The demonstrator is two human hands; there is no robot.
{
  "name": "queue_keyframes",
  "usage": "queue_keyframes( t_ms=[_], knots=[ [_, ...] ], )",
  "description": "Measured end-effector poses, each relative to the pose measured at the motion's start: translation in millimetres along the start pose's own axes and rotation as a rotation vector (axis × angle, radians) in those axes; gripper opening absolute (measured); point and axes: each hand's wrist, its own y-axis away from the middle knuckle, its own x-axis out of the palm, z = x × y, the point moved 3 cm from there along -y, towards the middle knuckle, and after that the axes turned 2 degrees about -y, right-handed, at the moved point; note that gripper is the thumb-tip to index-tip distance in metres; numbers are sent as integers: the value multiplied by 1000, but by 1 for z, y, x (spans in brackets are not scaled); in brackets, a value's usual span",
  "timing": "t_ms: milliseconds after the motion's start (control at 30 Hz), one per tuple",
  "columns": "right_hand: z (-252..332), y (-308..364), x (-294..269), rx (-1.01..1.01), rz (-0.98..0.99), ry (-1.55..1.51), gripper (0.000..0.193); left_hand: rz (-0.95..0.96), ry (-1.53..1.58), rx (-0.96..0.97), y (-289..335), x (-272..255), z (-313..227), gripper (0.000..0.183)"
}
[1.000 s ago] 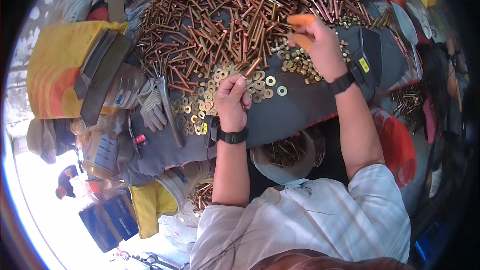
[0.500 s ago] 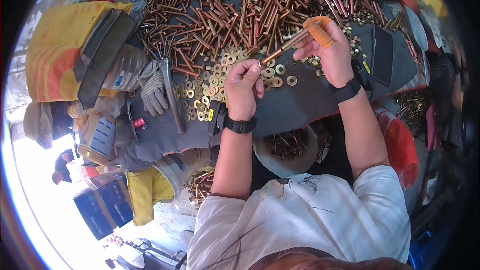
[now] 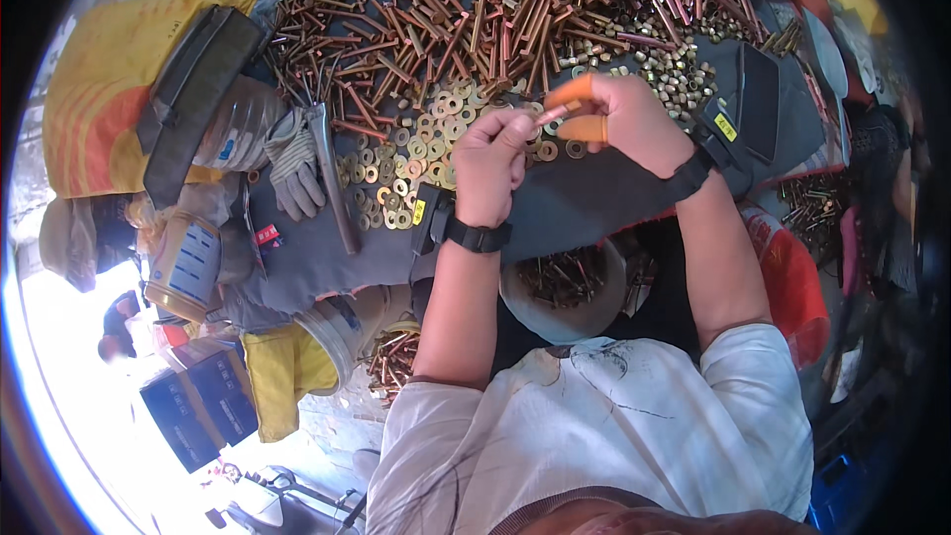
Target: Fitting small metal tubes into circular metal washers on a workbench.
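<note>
My left hand (image 3: 485, 163) pinches a copper-coloured bolt (image 3: 553, 116) between thumb and fingertips, so most of its length is hidden by the hand. Orange finger cots cover the thumb and forefinger of my right hand (image 3: 634, 124). These two fingers close round the bolt's other end, slightly blurred. Below and left of the bolt lie many flat brass-coloured washers (image 3: 431, 149). Small nuts (image 3: 679, 79) are heaped just beyond my right hand. A large pile of similar bolts (image 3: 426, 20) spreads over the far part of the dark cloth-covered table (image 3: 584, 193).
Left of the washers are a metal bar (image 3: 335, 183) and a grey work glove (image 3: 294, 173). A black phone (image 3: 758, 104) lies at the right. Under the near edge stands a bucket (image 3: 565, 312) with bolts inside. A plastic jar (image 3: 185, 263) stands at the left.
My right hand has moved left and slightly down along the bolt, closer to my left hand. Less of the bolt shows now, and more nuts are uncovered.
</note>
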Motion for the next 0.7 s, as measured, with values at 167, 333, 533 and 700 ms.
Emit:
queue_keyframes(
  t_ms=[167,333,533,700],
  knots=[
    [-16,-5,-9,-198,-248,960,22,-59,154,-16,-1,-4,-1,13],
    [3,-4,-4,25,-207,308,17,-63,94,3,1,-11,-2,12],
    [19,4,5,22,-145,-706,20,-76,65,33,3,-5,-5,14],
    [1,0,0,-42,-65,-797,18,-60,69,59,3,-6,-4,14]
  ],
)
